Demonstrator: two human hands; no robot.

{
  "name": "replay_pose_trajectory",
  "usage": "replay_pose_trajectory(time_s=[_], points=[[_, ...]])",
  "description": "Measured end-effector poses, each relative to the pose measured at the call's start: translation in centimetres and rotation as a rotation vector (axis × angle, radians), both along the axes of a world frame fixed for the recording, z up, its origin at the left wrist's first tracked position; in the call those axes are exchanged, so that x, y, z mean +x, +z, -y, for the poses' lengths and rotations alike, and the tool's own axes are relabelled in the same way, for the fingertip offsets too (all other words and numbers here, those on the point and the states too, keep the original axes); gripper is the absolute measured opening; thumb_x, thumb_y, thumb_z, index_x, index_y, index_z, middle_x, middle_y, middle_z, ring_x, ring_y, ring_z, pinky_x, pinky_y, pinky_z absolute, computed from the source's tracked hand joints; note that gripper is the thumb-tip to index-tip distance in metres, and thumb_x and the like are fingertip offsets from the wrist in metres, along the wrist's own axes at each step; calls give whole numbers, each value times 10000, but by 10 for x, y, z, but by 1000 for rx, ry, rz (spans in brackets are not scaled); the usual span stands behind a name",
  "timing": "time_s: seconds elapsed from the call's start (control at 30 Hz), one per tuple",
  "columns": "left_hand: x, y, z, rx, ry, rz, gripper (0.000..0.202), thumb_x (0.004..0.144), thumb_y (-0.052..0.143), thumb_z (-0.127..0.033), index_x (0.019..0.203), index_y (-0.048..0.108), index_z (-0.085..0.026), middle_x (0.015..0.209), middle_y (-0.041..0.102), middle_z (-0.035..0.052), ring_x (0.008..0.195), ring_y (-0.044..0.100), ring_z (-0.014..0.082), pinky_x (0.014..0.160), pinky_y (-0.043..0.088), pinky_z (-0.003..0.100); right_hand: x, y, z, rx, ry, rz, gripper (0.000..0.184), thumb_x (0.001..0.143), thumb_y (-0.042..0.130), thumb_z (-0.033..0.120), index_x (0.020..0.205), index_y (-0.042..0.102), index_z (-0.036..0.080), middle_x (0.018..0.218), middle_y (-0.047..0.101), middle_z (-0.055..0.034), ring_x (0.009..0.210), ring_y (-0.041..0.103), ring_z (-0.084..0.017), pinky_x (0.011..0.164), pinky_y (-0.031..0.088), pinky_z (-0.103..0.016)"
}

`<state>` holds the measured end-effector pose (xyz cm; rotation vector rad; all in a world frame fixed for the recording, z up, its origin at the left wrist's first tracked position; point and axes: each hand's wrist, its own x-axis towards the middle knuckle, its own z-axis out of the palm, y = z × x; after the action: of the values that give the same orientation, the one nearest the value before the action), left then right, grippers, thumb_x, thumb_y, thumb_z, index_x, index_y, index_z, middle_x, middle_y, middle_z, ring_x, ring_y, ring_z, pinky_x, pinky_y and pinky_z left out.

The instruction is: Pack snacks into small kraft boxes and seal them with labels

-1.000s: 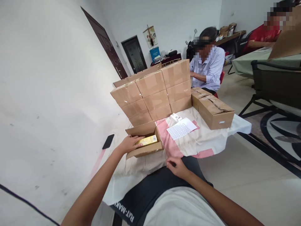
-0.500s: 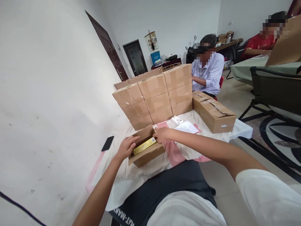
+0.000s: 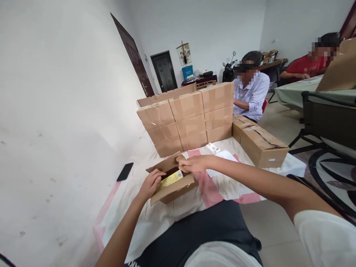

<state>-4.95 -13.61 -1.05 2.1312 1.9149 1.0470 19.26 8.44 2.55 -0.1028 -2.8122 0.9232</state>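
Note:
In front of me an open cardboard box (image 3: 180, 190) stands on the cloth-covered table. A yellow printed carton (image 3: 171, 178) lies inside it, with a barcode at its right end. My left hand (image 3: 151, 182) rests over the box's left end, fingers stretched toward the inside and near the carton; its fingers look apart. At the right end, my right hand (image 3: 194, 163) has its fingers closed on a short box flap (image 3: 180, 159). The carton's lower part is hidden by the box wall.
Taped cardboard boxes (image 3: 190, 118) form a stacked wall behind the work area. Longer boxes (image 3: 263, 144) stand at right. A black phone (image 3: 125, 171) lies at left, near a white device (image 3: 213, 148) and paper sheet (image 3: 226, 157) farther right. Two people (image 3: 251, 89) sit beyond.
My right hand has shifted from the box's inner right end onto its short flap. The yellow carton shows more of its top face. My left hand stays at the left end.

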Motion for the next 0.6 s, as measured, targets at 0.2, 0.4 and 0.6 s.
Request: replay_pose_trajectory(time_s=[0.2,0.4,0.6], points=[[-9,-16,5,170,181,242,523,1045,306,-527,1014,691,-175,1010,710,115,1027,655,247,975,516,442,34,3,-7,-154,14,-81,664,850,641,231,1497,524,323,1299,654,-37,1093,662,-200,950,496,-301],[-23,-43,16,293,170,258,545,998,385,-642,1225,659,-229,1365,609,149,1328,552,302,1119,452,507,38,-47,0,-282,-149,-269,1102,695,851,366,1631,277,279,1639,313,-135,1500,338,-343,1160,392,-471],[-17,-37,-7,322,234,182,701,976,349,-710,1511,424,-264,1616,338,153,1502,353,326,1163,405,528,-29,-78,15,-677,-493,-371,989,803,729,349,1637,202,281,1616,363,-137,1455,424,-298,1206,340,-516]])
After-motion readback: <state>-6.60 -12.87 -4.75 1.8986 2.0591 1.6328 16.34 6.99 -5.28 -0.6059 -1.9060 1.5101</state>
